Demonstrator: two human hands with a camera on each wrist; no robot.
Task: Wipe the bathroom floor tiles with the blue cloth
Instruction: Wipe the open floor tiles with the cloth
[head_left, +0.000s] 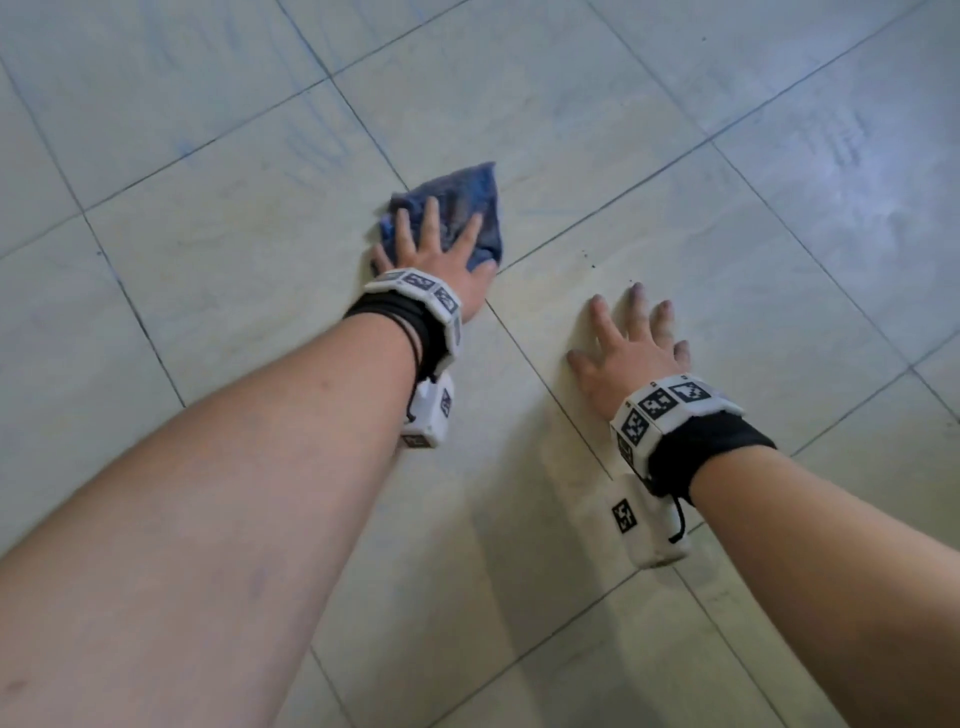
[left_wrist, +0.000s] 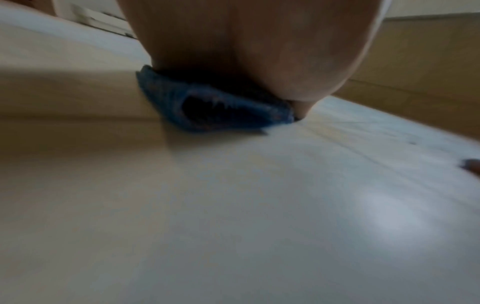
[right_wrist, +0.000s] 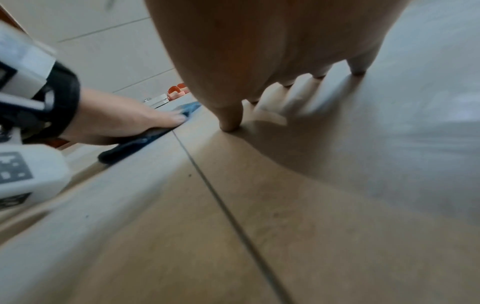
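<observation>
My left hand presses flat, fingers spread, on the soft, bunching blue cloth; my right hand braces open-fingered on floor tiles, gripping nothing.

— Where is the blue cloth?

— Flat on the floor tiles, bunched, under the left hand. The fingers are spread and straight, pressing down on it.

— And the right hand?

— Near the cloth, to its right and closer to the person, palm down on bare tile, fingers splayed. It does not touch the cloth.

— Anything between them?

— A dark grout line runs on from just beside the cloth and passes between the two wrists. Each wrist carries a white band with black-and-white markers.

— Further off?

— Beyond the cloth to the right, the tiles show a pale sheen.
</observation>
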